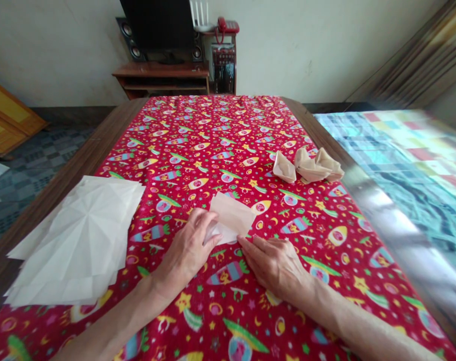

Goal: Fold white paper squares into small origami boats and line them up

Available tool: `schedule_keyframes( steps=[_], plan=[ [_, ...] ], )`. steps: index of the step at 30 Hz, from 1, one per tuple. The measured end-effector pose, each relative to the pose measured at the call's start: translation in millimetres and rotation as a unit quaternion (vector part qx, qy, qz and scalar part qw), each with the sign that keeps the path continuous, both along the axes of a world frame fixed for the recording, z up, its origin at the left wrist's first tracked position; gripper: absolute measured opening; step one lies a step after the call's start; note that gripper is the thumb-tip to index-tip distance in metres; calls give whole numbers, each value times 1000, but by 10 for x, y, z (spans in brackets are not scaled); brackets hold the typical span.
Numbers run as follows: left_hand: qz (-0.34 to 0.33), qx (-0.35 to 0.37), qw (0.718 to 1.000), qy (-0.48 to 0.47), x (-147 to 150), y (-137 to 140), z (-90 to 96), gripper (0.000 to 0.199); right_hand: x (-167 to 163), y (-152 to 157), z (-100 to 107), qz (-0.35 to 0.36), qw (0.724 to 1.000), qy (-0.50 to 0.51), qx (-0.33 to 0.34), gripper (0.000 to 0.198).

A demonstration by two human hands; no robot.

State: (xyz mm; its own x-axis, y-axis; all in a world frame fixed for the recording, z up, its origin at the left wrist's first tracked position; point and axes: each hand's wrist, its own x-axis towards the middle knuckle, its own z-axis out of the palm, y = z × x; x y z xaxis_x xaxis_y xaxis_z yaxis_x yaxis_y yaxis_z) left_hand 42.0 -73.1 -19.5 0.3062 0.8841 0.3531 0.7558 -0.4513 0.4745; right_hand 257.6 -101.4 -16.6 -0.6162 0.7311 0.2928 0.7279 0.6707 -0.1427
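Note:
A small squarish piece of folded pale paper [232,216] lies on the red patterned cloth in front of me. My left hand [192,238] grips its left edge, with the thumb and curled fingers closing on the paper. Over the lower right corner, my right hand [275,263] rests low with its fingers stretched out. The index fingertip touches the paper there, and the right thumb is hidden. To the left lies a stack of creased white paper sheets [81,235]. Several folded paper shapes [311,165] stand at the right, apart from both hands.
The red cloth [228,311] with rockets and stars covers most of the wooden table [115,118]. A bed with a checked cover [397,165] stands along the right side. Beyond the far edge are a monitor [160,25], speakers and a red telephone [228,25].

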Motion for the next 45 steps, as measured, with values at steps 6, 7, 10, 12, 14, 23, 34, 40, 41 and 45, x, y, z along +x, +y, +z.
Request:
schedule_keyframes(
  steps=[6, 7, 10, 12, 14, 23, 34, 40, 41, 45],
  plan=[
    [-108, 66, 988, 92, -12, -65, 36, 28, 0, -3, 4, -4, 1000, 5, -19, 26],
    [-115, 72, 985, 103, -14, -69, 46, 28, 1, -3, 8, -4, 1000, 6, -20, 26],
    [-131, 66, 982, 121, -16, -70, 82, 32, 4, -3, 20, -4, 1000, 10, -22, 26],
    [-138, 60, 980, 132, -17, -72, 108, 34, 3, 2, 26, -3, 1000, 12, -21, 26],
    [-139, 58, 977, 150, -13, -90, 134, 35, -1, 7, 29, -5, 1000, 10, -19, 26],
    [-118, 88, 949, 278, 60, -299, 144, 49, -32, 0, 36, -13, 998, -60, -24, 27],
    [-151, 27, 952, 266, -78, -340, 129, 67, -72, -24, 25, -47, 993, -107, -21, 29],
    [-142, 52, 948, 279, -205, -415, 141, 68, -72, -14, 33, -60, 994, -82, -30, 33],
    [-141, 54, 948, 280, -234, -430, 135, 68, -71, -15, 30, -61, 995, -80, -27, 33],
    [-126, 54, 949, 282, -353, -510, 93, 72, -67, -21, 23, -62, 995, -74, -22, 34]
  ],
)
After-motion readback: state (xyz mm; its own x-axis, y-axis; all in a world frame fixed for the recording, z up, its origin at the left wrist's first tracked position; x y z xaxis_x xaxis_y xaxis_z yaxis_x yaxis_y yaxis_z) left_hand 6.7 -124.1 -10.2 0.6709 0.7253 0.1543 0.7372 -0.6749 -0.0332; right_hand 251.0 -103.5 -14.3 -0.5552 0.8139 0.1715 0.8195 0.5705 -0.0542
